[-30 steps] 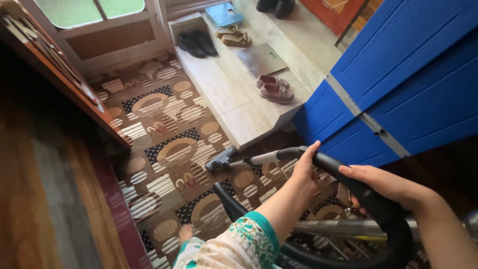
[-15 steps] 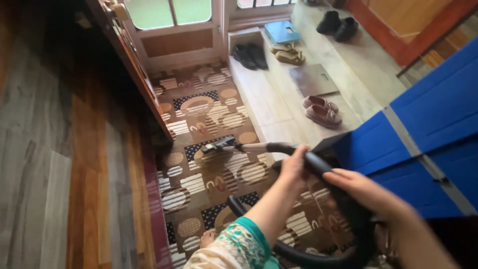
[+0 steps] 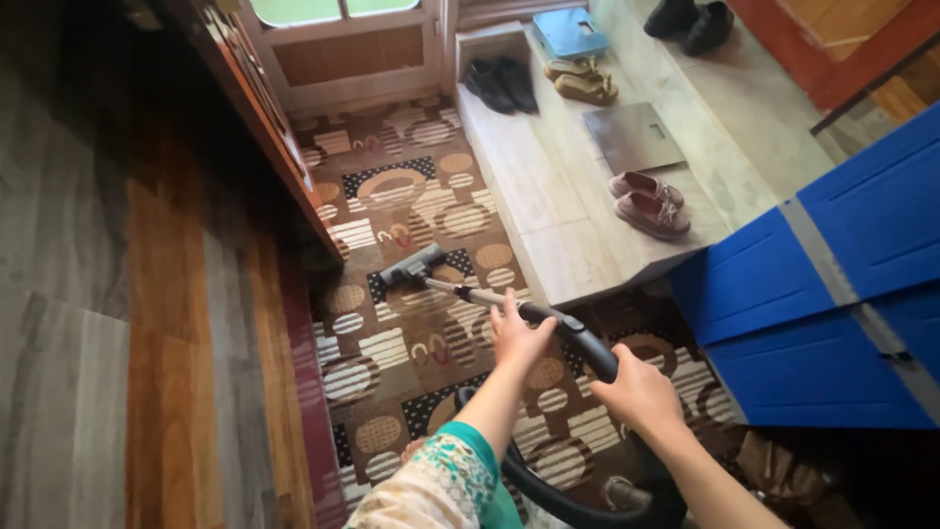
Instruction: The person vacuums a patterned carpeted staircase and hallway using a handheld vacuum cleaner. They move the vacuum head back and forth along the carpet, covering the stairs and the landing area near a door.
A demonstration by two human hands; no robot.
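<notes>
Both hands hold the vacuum wand (image 3: pixel 490 297): the left hand (image 3: pixel 517 336) has its grip closed over the tube, and the right hand (image 3: pixel 638 392) has its grip wrapped around the black curved handle (image 3: pixel 586 349) just behind it. Ahead of the left grip, the floor nozzle (image 3: pixel 411 265) rests on the patterned rug (image 3: pixel 392 196); the black hose (image 3: pixel 548 487) loops below the right grip.

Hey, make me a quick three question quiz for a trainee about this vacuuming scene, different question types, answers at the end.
1. True or false: both the left hand and the right hand grip the black curved vacuum handle.
2. The grey vacuum floor head rests on: A) the pale stone step B) the brown patterned carpet C) the blue panelled door
3. Fill in: the pair of pink slip-on shoes sits just in front of a flat grey ____.

Key: 1 true; 2 B; 3 mat
</notes>
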